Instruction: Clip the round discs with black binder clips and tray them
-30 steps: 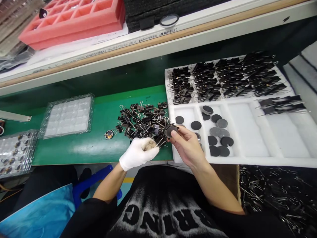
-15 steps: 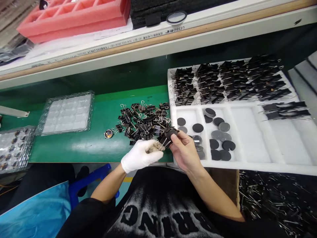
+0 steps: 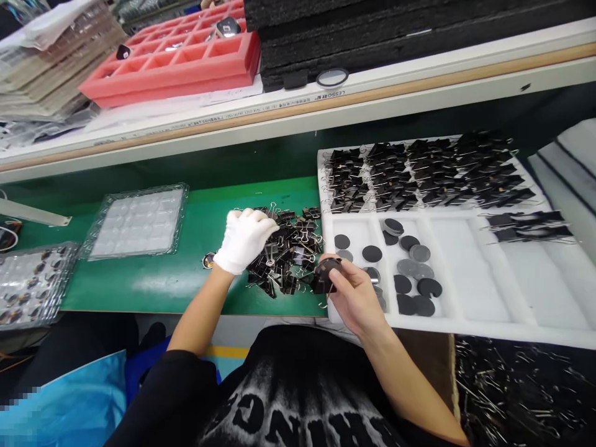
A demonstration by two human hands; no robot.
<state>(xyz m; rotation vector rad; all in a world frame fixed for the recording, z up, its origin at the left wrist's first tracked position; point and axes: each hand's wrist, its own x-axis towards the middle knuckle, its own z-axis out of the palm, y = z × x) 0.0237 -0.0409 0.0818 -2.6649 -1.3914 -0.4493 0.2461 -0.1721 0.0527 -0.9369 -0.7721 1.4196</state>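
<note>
1. Noted left grip, white-gloved, laid knuckles-up on the left side of the loose binder clip pile, fingers curled down among the clips. Cannot tell whether closed on a clip or merely resting.
2. Noted right grip, bare, clamped by thumb and fingertips on a clipped disc, a round dark piece with a black clip on its edge. Held up clear of the counter at the fingertips rather than in the palm. Judged to leave the rim reachable and the face untouched.
3. Located clipped disc just right of the pile, well right of left grip and nearer the body, apart from it.
4. Logged white foam tray directly right of right grip, with loose dark discs in the compartments nearest that grip and rows of clipped pieces beyond them. Judged stock laid out for short reach: clips under left grip, discs beside right.
5. Logged clear blister tray well left of left grip, and a small round part lying just beside its wrist.
</note>
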